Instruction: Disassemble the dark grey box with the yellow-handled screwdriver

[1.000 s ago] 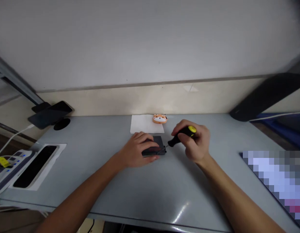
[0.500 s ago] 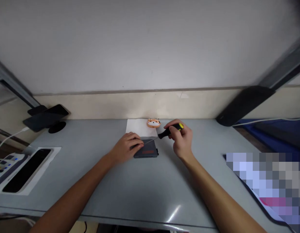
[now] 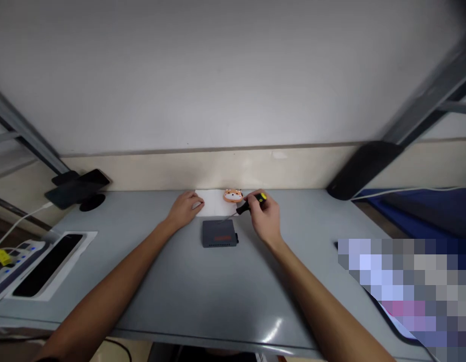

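Observation:
My right hand (image 3: 266, 216) is wrapped around a screwdriver (image 3: 251, 203) with a black and yellow handle. Its thin shaft slants down to the left, the tip over the top of a small dark grey box (image 3: 219, 233); whether it touches cannot be made out. The box lies flat on the desk, with reddish print and a row of slots along its near side. My left hand (image 3: 185, 210) rests at the left edge of a white sheet of paper (image 3: 212, 205), thumb and fingertips pinched together. Anything between those fingertips is too small to see.
An orange animal-face case (image 3: 233, 195) sits on the paper. Leftward are a phone on a stand (image 3: 80, 187), another phone lying on white paper (image 3: 50, 265) and a power strip (image 3: 19, 264). A black cylinder (image 3: 363, 168) stands back right; a blurred-out screen lies at the right.
My left hand has left the box and moved up and left to the paper's edge. My right hand still holds the screwdriver over the box. The view has shifted slightly.

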### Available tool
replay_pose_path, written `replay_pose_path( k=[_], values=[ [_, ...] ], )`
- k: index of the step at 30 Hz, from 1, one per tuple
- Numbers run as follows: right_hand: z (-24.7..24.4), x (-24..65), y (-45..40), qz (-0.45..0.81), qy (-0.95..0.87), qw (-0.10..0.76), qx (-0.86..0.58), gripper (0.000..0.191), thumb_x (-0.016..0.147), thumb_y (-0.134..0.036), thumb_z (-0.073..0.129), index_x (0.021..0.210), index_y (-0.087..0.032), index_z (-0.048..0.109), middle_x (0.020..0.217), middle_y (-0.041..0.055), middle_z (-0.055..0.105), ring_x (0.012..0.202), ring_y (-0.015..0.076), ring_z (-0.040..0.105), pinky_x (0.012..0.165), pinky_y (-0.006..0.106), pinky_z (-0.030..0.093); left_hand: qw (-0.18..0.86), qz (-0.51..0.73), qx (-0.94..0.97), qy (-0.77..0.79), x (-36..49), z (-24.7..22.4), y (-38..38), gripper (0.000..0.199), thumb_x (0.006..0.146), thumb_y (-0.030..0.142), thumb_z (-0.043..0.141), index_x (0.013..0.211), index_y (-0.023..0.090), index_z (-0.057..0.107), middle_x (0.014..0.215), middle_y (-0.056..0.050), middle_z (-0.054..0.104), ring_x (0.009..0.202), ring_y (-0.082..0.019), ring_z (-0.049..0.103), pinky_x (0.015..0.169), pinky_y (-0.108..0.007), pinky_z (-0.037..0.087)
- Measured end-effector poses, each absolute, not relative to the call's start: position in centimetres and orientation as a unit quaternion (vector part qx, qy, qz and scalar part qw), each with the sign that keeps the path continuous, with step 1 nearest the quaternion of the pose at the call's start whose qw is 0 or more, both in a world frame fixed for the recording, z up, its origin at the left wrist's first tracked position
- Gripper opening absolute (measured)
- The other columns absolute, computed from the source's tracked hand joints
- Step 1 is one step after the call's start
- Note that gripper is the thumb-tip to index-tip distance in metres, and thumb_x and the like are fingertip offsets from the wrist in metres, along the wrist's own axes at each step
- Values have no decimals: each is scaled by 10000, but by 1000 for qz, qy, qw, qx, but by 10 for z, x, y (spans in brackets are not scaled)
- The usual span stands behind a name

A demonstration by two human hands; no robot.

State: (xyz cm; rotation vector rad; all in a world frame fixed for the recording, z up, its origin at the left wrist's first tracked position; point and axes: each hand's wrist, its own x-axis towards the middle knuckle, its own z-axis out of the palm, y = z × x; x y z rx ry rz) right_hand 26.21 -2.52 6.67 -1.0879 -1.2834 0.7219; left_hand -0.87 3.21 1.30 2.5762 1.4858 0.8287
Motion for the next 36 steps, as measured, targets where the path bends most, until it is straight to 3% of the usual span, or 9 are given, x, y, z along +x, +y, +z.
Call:
replay_pose_path(
  k=[6,13,16,21,25,31,36],
  values=[
    [67,264,-24,298,-561,613,-470,207,883,-350,576,764,-192,637,631,-2,624,606,147,561,590,259,417,42,264,842,469,-13,7,34,191,990,319,606,1052,230,764,1048,-66,684,1013,-229,621,943,-387,489],
    [68,265,-24,293,-560,604,-485,178,865,-336,588,763,-194,625,629,-7,639,555,129,499,561,255,386,74,305,817,484,-22,9,10,255,1016,309,555,1208,239,707,1146,-71,666,1115,-227,601,1019,-408,480],
    [68,265,-24,288,-559,602,-492,182,867,-343,588,767,-196,627,630,-7,641,555,129,489,562,256,383,92,345,797,487,-19,12,-14,245,1036,311,511,1175,235,698,1128,-66,647,1122,-213,593,1041,-399,462],
    [65,266,-21,267,-555,592,-520,203,875,-362,584,767,-198,635,611,-17,606,567,131,476,567,257,374,193,308,778,512,0,16,-55,296,1014,396,543,1255,243,624,1049,-47,644,928,-186,625,846,-337,522],
    [61,266,-20,257,-557,580,-535,202,877,-363,585,772,-200,643,621,-21,593,589,135,481,580,257,374,211,297,784,502,15,17,-65,396,909,338,683,1287,242,609,1207,-69,654,1102,-235,619,989,-401,498],
    [57,264,-19,257,-560,574,-539,224,884,-380,594,765,-197,643,649,-10,612,607,139,498,599,265,386,291,300,770,483,10,20,-61,431,899,340,687,1322,271,640,1228,-75,670,1098,-243,638,1030,-434,501],
    [56,263,-21,258,-570,568,-535,241,892,-395,593,768,-194,644,647,-5,610,602,137,494,587,265,385,392,304,745,447,1,19,-58,425,933,314,630,1353,252,624,1362,-99,646,1226,-246,622,1087,-431,484]
  ],
)
